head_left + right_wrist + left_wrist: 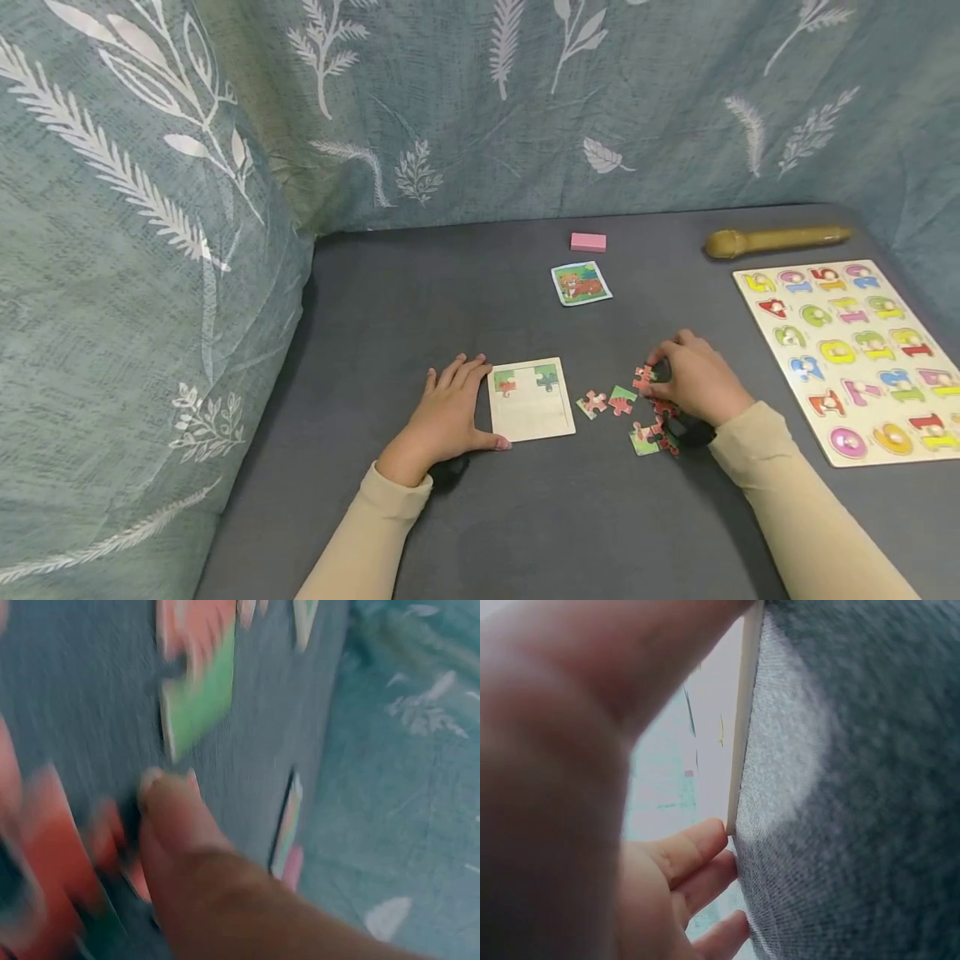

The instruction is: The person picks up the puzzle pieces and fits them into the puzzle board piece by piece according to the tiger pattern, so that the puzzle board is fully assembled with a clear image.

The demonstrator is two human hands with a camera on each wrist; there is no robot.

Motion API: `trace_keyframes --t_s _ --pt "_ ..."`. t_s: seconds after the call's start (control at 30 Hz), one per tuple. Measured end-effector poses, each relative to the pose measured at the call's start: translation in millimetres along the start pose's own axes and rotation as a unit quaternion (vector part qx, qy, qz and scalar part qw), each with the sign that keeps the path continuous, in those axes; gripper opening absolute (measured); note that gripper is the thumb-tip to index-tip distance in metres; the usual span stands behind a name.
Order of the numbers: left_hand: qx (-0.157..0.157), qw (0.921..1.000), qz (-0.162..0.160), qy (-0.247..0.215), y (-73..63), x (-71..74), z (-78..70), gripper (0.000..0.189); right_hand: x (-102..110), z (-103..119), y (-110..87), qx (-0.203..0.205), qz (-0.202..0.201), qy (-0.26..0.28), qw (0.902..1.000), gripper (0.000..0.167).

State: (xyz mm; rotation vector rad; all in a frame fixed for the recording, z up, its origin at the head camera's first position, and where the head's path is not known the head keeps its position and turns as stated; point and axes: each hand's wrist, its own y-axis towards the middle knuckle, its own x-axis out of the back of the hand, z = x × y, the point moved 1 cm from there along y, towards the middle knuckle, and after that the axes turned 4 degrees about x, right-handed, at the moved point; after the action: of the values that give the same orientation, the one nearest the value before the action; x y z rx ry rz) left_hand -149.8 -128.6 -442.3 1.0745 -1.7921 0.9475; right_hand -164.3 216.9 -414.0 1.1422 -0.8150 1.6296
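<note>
In the head view, my left hand rests at the left side of a square wooden puzzle tray, fingers extended at its upper corner and thumb along the lower edge. The left wrist view shows fingertips touching the tray's edge. Two picture pieces lie in the tray's upper corners. My right hand pinches a red jigsaw piece above a small pile of pieces, which the hand partly hides. Two loose pieces, one green and red and one mostly red, lie between pile and tray. The right wrist view is blurred.
Beyond the tray lie a small tiger picture card and a pink block. A wooden board of colourful number shapes is at the right, with a brown stick-like object behind it. Patterned cloth hangs along the back and left.
</note>
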Motion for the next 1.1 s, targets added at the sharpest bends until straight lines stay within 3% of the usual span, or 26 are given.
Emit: trace_keyframes --t_s 0.1,0.2,0.37,0.53,0.63,0.8,0.93,1.1 --pt "0.003 1.0 0.001 0.004 -1.3 0.8 1.7 0.116 -3.5 -7.9 2.8 0.009 0.013 0.078 0.9968 0.031" --pt "-0.002 1.0 0.001 -0.001 -1.6 1.0 1.5 0.116 0.8 -0.8 6.6 0.025 -0.002 0.139 0.99 0.022" --pt "-0.009 1.0 0.0 0.0 -0.6 0.9 1.5 0.115 5.6 39.0 20.6 0.048 -0.02 0.215 0.9753 0.013" --pt "-0.011 0.9999 -0.003 0.0 2.0 0.2 1.6 0.113 -21.2 83.4 41.8 0.102 0.019 0.249 0.9629 0.012" --pt "-0.014 0.9999 0.001 -0.002 3.0 -2.0 0.4 0.113 -41.2 96.3 48.0 0.113 0.023 0.22 0.9687 0.014" --pt "-0.015 0.9999 0.006 -0.003 1.0 -6.7 -0.7 0.113 -57.5 102.7 42.7 0.133 -0.025 0.1 0.9857 0.018" --pt "-0.011 0.9999 0.003 0.0 -1.5 -6.3 1.3 0.113 -57.6 106.3 29.6 0.2 -0.058 0.014 0.978 0.024" --pt "-0.008 0.9999 -0.006 0.0 -4.3 -1.5 4.8 0.112 -59.9 112.1 18.7 0.25 -0.06 -0.035 0.9658 0.028"
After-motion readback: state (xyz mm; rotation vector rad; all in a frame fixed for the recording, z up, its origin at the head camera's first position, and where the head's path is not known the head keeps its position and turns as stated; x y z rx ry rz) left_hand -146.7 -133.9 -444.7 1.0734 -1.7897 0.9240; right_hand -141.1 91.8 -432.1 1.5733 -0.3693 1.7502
